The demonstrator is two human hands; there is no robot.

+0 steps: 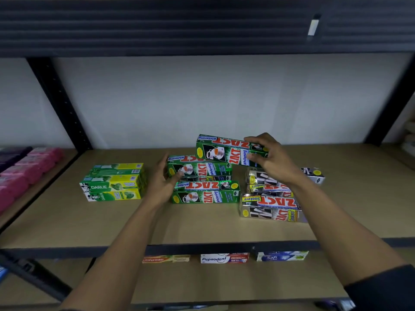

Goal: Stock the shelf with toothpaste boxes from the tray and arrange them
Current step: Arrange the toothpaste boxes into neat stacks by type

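Note:
My right hand (272,161) grips the right end of a green Zact Whitening box (224,151), held tilted in the air above the shelf board (202,223). Below it lie two more green Zact Whitening boxes, a rear one (199,168) and a front one (205,193). My left hand (162,181) touches the left end of the rear box with its thumb and fingers around the corner. Silver Zact Smokers boxes (271,207) are piled at the right, partly behind my right wrist. No tray is in view.
A stack of green and yellow Darlie boxes (113,182) stands at the left of the shelf. Pink packs (29,169) fill the neighbouring shelf at far left. On the lower shelf lie Colgate (165,258), Pepsodent (224,258) and Safi (281,255) boxes. Black uprights frame both sides.

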